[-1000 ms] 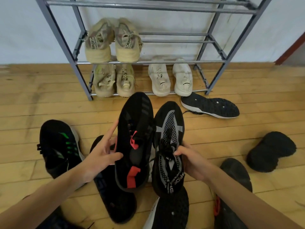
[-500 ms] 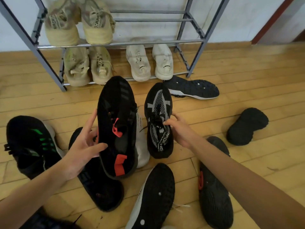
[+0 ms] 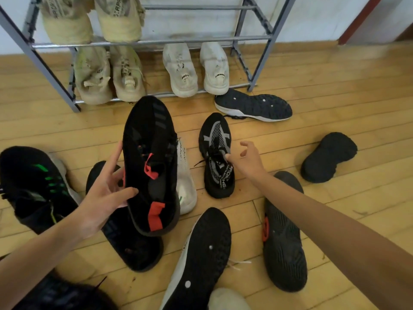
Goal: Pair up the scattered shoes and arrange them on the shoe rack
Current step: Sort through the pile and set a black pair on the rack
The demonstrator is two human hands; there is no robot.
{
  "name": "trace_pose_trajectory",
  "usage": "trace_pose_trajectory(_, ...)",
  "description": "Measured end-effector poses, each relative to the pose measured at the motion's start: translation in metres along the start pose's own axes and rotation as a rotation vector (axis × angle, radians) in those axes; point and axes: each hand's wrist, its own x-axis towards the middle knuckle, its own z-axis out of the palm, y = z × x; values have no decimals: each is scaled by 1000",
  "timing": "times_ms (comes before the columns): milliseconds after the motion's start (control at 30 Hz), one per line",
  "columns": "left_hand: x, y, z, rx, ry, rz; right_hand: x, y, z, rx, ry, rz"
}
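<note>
My left hand (image 3: 105,189) holds a black shoe with red tabs (image 3: 152,164) raised above the floor, thumb across its side and fingers behind it. A black shoe with a grey knit pattern (image 3: 216,155) stands upright on the wooden floor in front of the rack. My right hand (image 3: 245,159) hovers at its right side with fingers spread, only the thumb tip touching the tongue. The grey metal shoe rack (image 3: 156,42) stands against the wall. It carries a beige pair (image 3: 89,19) on the upper shelf, and a beige pair (image 3: 109,74) and a white pair (image 3: 196,68) below.
Loose shoes lie around me: a black one with green stripes (image 3: 38,186) at left, a sole-up black one with white midsole (image 3: 254,106) by the rack, a black one (image 3: 328,157) at right, and sole-up ones (image 3: 283,231) (image 3: 201,253) close by. Beneath the held shoe are a white shoe (image 3: 185,180) and a black one (image 3: 125,231).
My right hand has lowered the grey-patterned shoe to the floor and opened its fingers off it. My left hand keeps the red-tabbed shoe raised.
</note>
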Motion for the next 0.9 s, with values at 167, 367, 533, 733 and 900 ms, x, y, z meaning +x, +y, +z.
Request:
trace_pose_trajectory(167, 4, -3, -2, 22, 6, 10, 15, 11, -19, -126, 31, -156)
trace_pose_trajectory(367, 42, -23, 0, 17, -34, 43, 65, 3, -72, -473, 86, -277)
trace_pose_trajectory(533, 97, -82, -38, 144, -47, 41, 67, 50, -112, -514, 322, 303)
trace_pose_trajectory(733, 93, -78, -14, 86, -48, 30, 52, 95, -126, -337, 317, 635)
trace_pose_trajectory(900, 67, -45, 8, 77, -25, 14, 52, 83, -129, -19, 505, 553)
